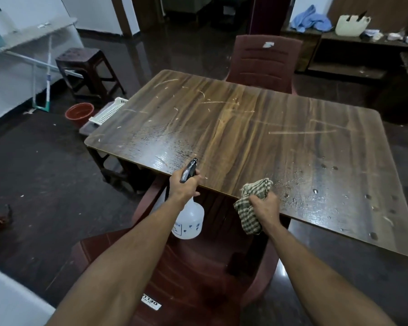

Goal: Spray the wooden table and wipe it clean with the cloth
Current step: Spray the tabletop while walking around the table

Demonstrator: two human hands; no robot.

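Note:
The wooden table fills the middle of the view, scratched, with wet sheen at its near left part and droplets at its near right. My left hand grips a clear spray bottle by its dark trigger head, nozzle pointing over the table's near edge. My right hand clutches a green-and-white checked cloth just at the near edge; part of the cloth hangs below the tabletop.
A maroon plastic chair stands right below my arms, another chair at the table's far side. A white basket, a red bucket and a dark stool sit to the left.

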